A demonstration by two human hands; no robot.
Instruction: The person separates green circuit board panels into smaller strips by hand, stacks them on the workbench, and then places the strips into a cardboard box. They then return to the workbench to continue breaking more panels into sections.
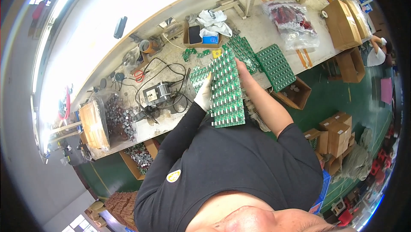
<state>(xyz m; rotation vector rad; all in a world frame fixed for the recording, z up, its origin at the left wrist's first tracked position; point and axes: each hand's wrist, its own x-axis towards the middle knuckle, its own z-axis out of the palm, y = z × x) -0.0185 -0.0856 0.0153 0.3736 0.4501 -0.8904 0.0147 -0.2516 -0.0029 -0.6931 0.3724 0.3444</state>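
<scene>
Green flooring runs under a long pale workbench (pixel 257 26) that stretches across the room, cluttered from end to end. Brown cardboard boxes (pixel 338 135) are stacked on the floor to the person's right, and more sit at the far end of the bench. Over the bench edge, close to the chest, the person holds up a tall green panel of circuit boards (pixel 224 90), tilted slightly. The left hand (pixel 204 94), in a white glove, has its fingers curled tight around the panel's left edge. The bare right hand (pixel 243 74) presses against the right edge near the top; its fingertips are hidden behind the panel, so I cannot tell their spread. Another green panel (pixel 276 67) lies flat just beyond. Black cables (pixel 167 71) loop beside a small grey device (pixel 157 92). Red-handled scissors (pixel 138 75) lie nearby.
</scene>
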